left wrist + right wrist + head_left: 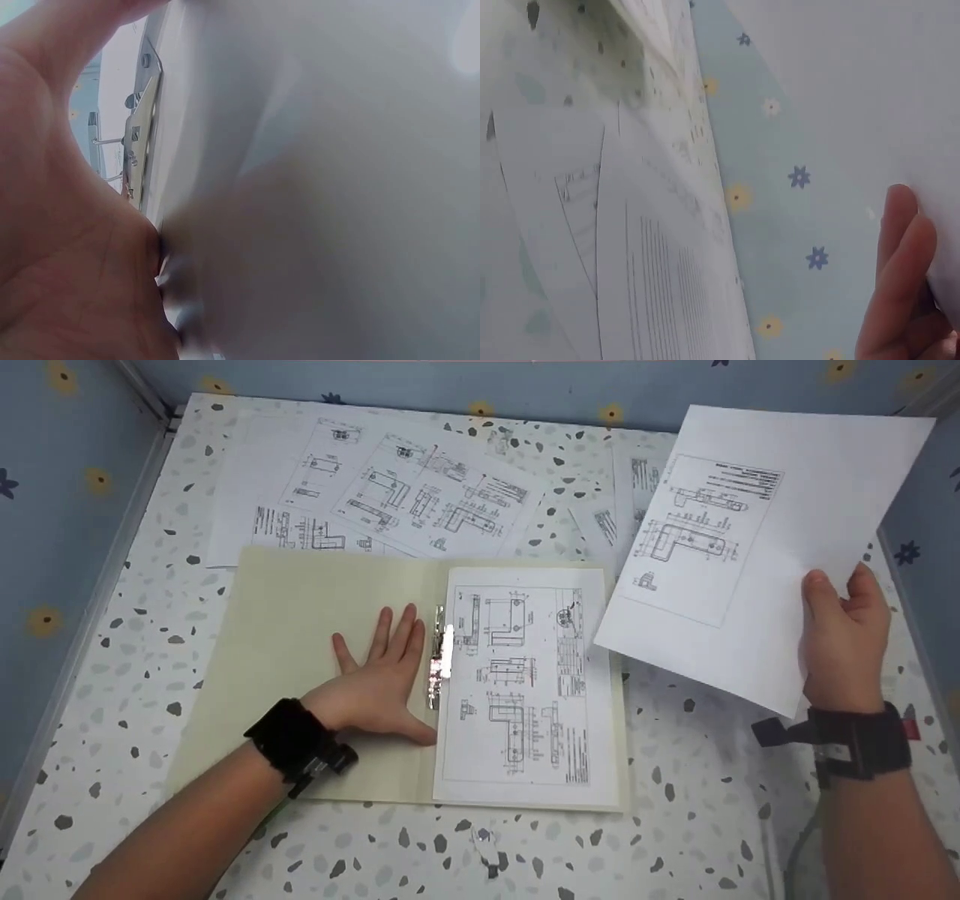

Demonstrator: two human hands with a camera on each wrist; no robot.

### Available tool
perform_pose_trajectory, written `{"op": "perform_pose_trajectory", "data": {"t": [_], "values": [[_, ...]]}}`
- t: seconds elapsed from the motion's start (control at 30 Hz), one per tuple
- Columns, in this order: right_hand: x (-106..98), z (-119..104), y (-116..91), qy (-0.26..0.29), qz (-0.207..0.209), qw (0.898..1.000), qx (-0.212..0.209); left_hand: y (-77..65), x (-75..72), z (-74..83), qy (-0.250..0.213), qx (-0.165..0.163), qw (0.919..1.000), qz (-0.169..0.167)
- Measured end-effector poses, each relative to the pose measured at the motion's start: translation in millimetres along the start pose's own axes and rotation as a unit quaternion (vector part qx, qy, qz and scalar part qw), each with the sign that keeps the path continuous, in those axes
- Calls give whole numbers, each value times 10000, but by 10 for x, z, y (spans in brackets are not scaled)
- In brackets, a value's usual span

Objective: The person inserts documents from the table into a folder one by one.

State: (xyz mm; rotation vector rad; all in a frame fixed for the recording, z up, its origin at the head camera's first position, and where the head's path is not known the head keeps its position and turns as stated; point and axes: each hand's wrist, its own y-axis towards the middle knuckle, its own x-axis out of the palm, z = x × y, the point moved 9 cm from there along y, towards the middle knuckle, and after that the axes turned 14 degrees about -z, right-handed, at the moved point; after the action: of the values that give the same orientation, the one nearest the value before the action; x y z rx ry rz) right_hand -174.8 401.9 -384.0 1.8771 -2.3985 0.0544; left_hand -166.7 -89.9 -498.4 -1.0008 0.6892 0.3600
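An open cream folder [300, 585] lies on the table, its metal clip [437, 660] along the fold. On its right side rests a printed drawing sheet [480, 780]. My left hand [375, 682] lies with spread fingers on the bare left cover, the fingers beside the clip and the thumb by the sheet's edge. My right hand [851, 630] pinches another drawing sheet [810, 510] by its right edge, holding it tilted above the table. One lower corner of that sheet overlaps the folder's right edge in the head view. Fingers [900, 277] show behind the paper in the right wrist view.
Several loose drawing sheets [247, 457] overlap at the back left, partly behind the folder. More papers [626, 472] lie at the back right, partly covered by the raised sheet. A flowered blue panel [420, 390] borders the speckled table [360, 862].
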Motion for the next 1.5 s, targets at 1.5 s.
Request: {"op": "perform_pose_trajectory", "data": {"t": [1.5], "values": [[1829,1066,-930,-451,-3544,9000,2499,20,9,-23,-1,-9,10000,57]]}}
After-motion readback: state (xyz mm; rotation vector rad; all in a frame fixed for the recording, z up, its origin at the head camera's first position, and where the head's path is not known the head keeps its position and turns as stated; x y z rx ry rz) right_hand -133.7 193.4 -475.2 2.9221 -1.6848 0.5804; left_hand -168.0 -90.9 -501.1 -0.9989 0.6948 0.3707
